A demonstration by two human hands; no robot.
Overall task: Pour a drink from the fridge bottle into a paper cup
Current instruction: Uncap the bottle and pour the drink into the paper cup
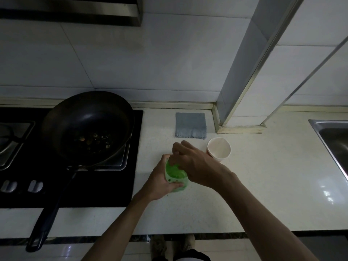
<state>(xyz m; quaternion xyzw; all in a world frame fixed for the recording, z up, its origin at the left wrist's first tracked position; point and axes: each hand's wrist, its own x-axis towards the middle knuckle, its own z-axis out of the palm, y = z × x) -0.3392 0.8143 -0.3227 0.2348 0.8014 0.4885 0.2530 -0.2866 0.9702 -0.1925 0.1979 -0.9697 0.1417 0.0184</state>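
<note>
On the bench (254, 176), the bottle (176, 174) stands between both hands, the left hand (160, 180) around its side, the right hand (194, 162) over its top. The cup (219, 149) sits just right, a cloth (190, 125) behind. The pan (88, 127) rests on the stove (105, 185) at left; the sink (333, 140) lies far right.

The bottle (176, 176) is bright translucent green with a paler, whitish-green label band, and the paper cup (219, 149) is plain white inside with a strip of red showing low on its outer wall. The bench (244, 185) is off-white with fine speckles, the cloth (190, 125) on it a flat blue-grey. The pan (86, 127) and stove (113, 185) are black, and the wall tiles (150, 63) are white.
</note>
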